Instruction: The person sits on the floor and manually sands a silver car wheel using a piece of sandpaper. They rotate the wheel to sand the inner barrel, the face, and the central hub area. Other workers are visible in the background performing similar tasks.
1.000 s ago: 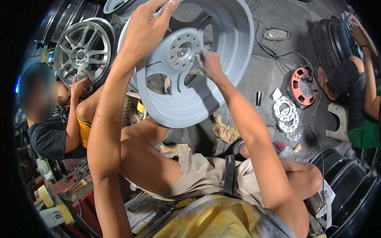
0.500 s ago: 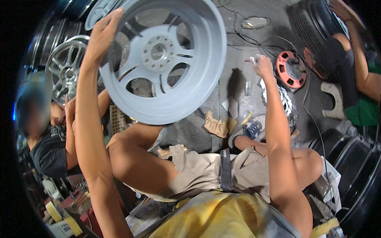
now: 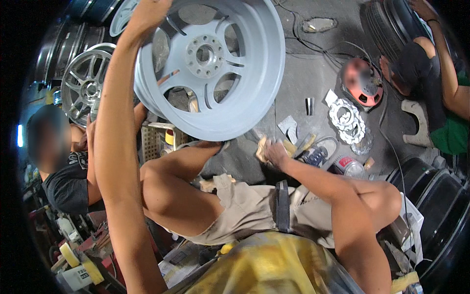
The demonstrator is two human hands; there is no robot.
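Note:
A grey wheel rim (image 3: 245,105) with spokes and a bolted-pattern hub is held up tilted at the upper middle. My left hand (image 3: 152,12) is closed on the rim's upper left edge, its fingertips partly cut off by the picture's top. My right hand (image 3: 277,153) is low in front of my lap, its fingers on or just over a crumpled tan sheet (image 3: 261,150). Motion smears those fingers, so their grip on the sheet is unclear. Close beyond them lies a torn grey sheet (image 3: 288,126) on the floor.
A small metal cylinder (image 3: 310,106), wavy silver rings (image 3: 345,117), a can (image 3: 348,166) and a red cable reel (image 3: 361,83) are to the right. Another person (image 3: 61,157) sits left beside a silver rim (image 3: 83,88); a second (image 3: 448,93) is at a tyre (image 3: 387,29).
My right hand has come down and left from near the cable reel to the crumpled tan sheet. The grey rim has shifted slightly right and up with my left hand.

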